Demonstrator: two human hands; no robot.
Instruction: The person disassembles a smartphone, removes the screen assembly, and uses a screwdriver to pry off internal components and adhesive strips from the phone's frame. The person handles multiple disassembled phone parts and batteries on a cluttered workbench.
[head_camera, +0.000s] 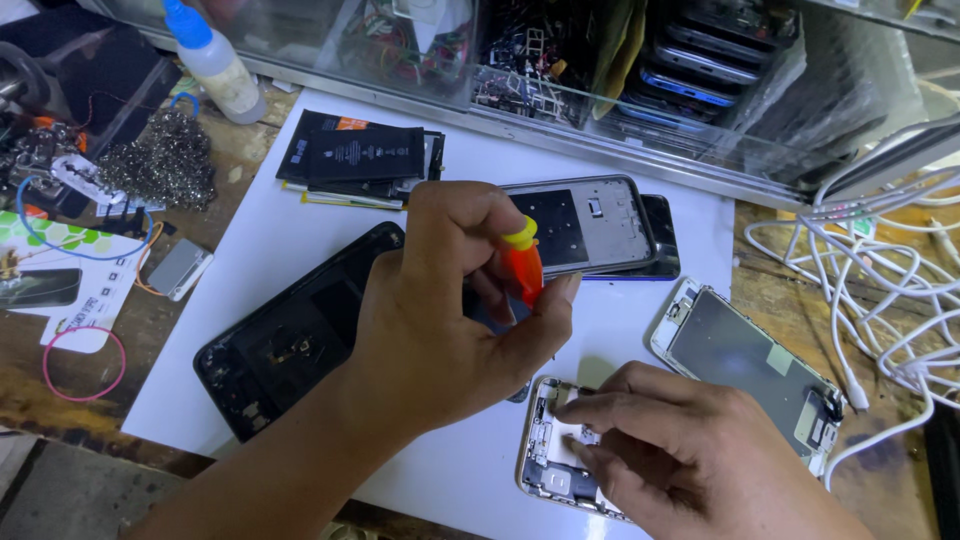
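Screwdriver (523, 265), with an orange handle and yellow cap, stands nearly upright in the left hand (440, 310), pinched between thumb and curled fingers near the middle of the white sheet (250, 220) on the counter (160, 330). Its tip is hidden behind the hand, pointing toward the opened phone frame (550, 470) at five o'clock. The right hand (680, 450) lies over that frame, fingers pressed flat to pin it. Doing this well likely means keeping the shaft vertical, pressing lightly, and holding the frame from sliding. A black phone back (290, 335) lies at nine o'clock, a detached screen (745, 360) at three o'clock.
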